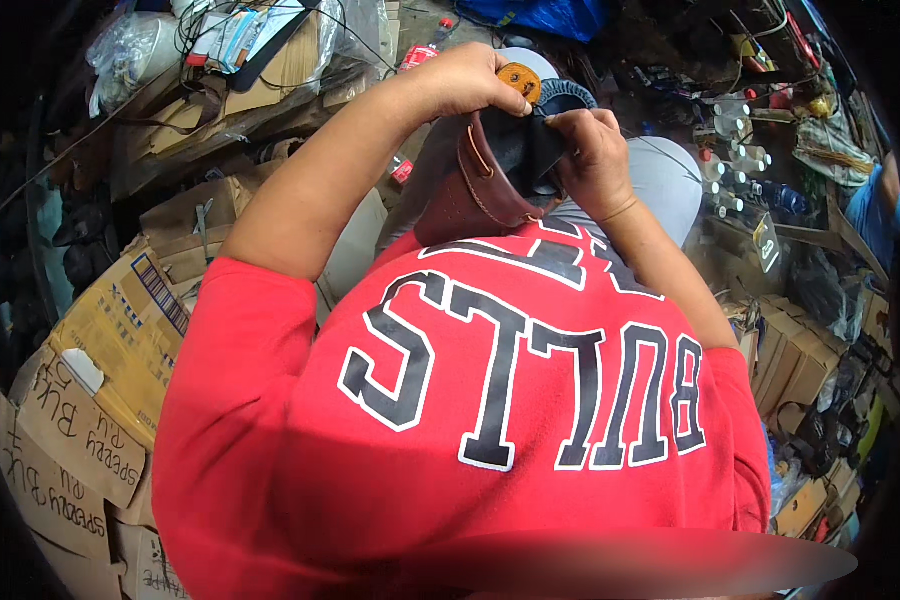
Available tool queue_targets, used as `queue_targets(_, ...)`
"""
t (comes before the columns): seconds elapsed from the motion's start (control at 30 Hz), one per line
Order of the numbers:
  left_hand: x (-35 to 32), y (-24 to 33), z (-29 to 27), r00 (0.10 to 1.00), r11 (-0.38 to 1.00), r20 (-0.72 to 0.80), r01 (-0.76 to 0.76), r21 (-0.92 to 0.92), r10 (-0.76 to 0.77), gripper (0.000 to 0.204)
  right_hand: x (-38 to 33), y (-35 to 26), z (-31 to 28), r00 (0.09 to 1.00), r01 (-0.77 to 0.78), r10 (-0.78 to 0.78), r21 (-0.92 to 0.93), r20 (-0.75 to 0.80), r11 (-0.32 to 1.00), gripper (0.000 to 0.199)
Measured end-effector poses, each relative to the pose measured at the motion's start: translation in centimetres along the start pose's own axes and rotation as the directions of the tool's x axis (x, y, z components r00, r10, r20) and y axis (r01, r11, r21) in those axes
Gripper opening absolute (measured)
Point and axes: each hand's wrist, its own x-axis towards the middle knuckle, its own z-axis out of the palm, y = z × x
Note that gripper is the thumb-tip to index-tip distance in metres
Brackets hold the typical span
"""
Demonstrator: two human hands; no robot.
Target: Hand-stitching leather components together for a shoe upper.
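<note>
Where the two forearms meet above the lap, a dark brown leather shoe (490,185) is held between both hands. The left hand (470,82) is seen closed over the shoe's upper end, its fingertips curled against a small orange-tan patch (518,80) beside a dark ribbed sole edge (567,95). The right hand (592,160) is shown clenched on the shoe's dark inner lining, the thumb pressed against the opening. The shoe is positioned upright over the grey trousers (660,175), just beyond the red printed shirt (490,400) that fills the lower picture. To the person's left, flattened cardboard boxes (110,340) are stacked, with tangled cables (230,40) lying on further cardboard beyond them. To the right, white-capped bottles (735,150) are ranged on a cluttered surface, and a blue sleeve (875,215) of another person is seen at the edge.
</note>
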Motion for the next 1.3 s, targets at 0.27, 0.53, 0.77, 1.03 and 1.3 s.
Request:
queue_targets(0.27, 0.0, 0.3, 0.5, 1.000, 0.996, -0.017, 0.011, 0.091, -0.009, 0.032, 0.3, -1.4, -0.5, 0.879, -0.475, 0.449, 0.208, 0.161, 0.855, 0.016)
queue_targets(0.53, 0.1, 0.5, 0.9, 1.000, 0.998, -0.011, -0.002, 0.065, 0.003, 0.031, -0.5, -1.1, 0.1, 0.735, -0.655, 0.614, 0.539, 0.289, 0.530, 0.010)
queue_targets(0.77, 0.5, -0.1, 1.2, 0.999, 0.999, -0.048, 0.018, 0.044, -0.016, 0.034, -0.4, -1.8, 0.4, 0.663, -0.646, 0.649, 0.724, 0.374, 0.242, 0.008)
queue_targets(1.03, 0.1, 0.7, 1.5, 0.996, 0.979, -0.078, -0.030, 0.204, 0.047, 0.040, -1.0, -1.0, 1.4, 0.805, -0.548, 0.590, 0.465, 0.065, 0.696, 0.021)
queue_targets(1.3, 0.1, 0.5, 1.3, 0.996, 0.980, -0.036, -0.074, 0.185, 0.081, 0.037, 0.2, -0.7, -0.3, 0.997, -0.064, 0.064, 0.003, -0.045, 0.998, 0.019)
